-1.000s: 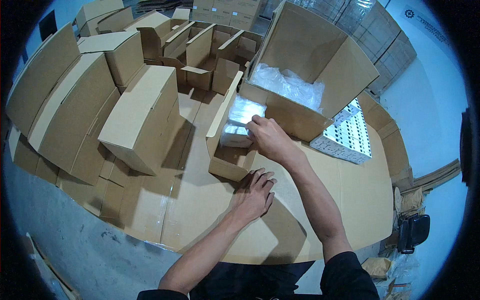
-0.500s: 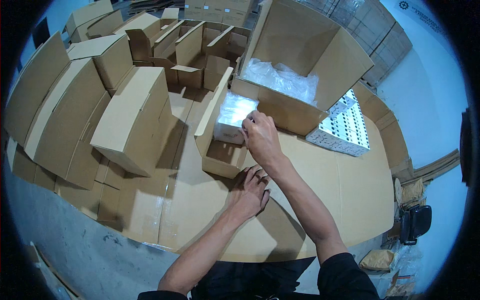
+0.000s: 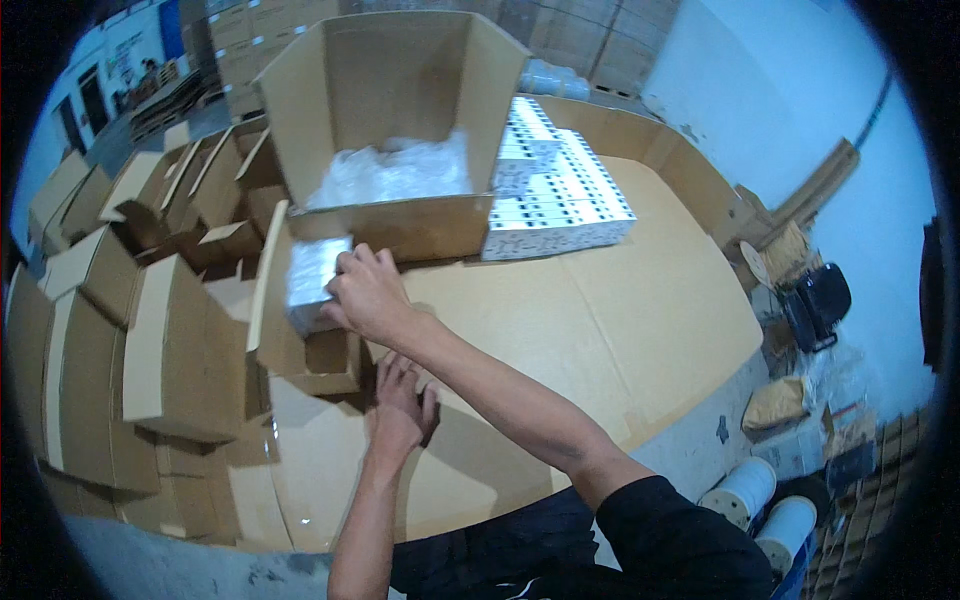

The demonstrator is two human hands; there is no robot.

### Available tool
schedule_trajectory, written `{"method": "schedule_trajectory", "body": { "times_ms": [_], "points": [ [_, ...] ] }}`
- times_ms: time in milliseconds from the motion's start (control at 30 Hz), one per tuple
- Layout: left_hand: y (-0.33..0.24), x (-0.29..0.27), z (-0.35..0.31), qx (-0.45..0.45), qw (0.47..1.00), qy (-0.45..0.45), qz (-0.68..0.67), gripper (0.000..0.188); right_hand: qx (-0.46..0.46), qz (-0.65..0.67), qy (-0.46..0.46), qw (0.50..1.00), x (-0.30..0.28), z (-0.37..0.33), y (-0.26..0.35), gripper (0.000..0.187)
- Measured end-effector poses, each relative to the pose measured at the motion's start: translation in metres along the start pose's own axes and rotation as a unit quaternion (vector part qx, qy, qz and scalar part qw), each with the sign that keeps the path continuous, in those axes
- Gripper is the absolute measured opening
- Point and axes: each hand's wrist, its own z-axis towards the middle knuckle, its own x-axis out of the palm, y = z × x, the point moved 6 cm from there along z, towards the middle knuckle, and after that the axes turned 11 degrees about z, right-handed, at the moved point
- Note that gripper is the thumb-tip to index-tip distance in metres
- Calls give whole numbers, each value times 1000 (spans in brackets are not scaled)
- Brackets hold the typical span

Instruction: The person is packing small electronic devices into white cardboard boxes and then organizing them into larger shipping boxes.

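A small open carton [image 3: 322, 382] of brown cardboard stands on the cardboard-covered worktop, its tall flap raised on the left. Inside it, towards the far end, sits a white package [image 3: 312, 275] with a shiny clear wrap. My right hand [image 3: 372, 295] is closed at the package's right side, fingers bent and thumb low against it; the hand hides part of the package and of the carton wall. Just in front of the carton's near right corner, my left hand [image 3: 400, 405] lies open on the worktop, fingers stretched towards the carton.
Behind the small carton, a large open box [image 3: 430, 225] holds clear plastic wrap [image 3: 390, 175]. Stacked white boxes with dark marks [image 3: 560, 235] stand to its right. Several empty cartons [image 3: 180, 350] crowd the left side. A raised cardboard rim [image 3: 690, 185] borders the far right edge.
My view has swung to the right, so the worktop and boxes appear further left. Both hands keep nearly the same places at the small carton and package.
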Motion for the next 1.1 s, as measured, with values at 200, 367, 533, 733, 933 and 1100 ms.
{"method": "schedule_trajectory", "body": {
  "times_ms": [200,367,533,733,933,1100],
  "points": [
    [-7,4,26,-23,999,10,38,34,-36,251,-72,965,-89,-67,-84,21],
    [-1,11,49,-43,997,26,50,27,105,151,-237,954,-183,-107,-203,23],
    [-1,16,60,-47,998,19,44,25,166,65,-254,951,-229,-100,-296,48],
    [4,18,67,-59,996,16,61,22,226,-24,-221,948,-231,-59,-346,60],
    [3,19,71,-71,996,9,62,21,235,-29,-231,944,-229,-50,-350,47],
    [3,18,71,-88,994,11,61,20,231,-5,-243,942,-223,-59,-355,55]
  ]
}}
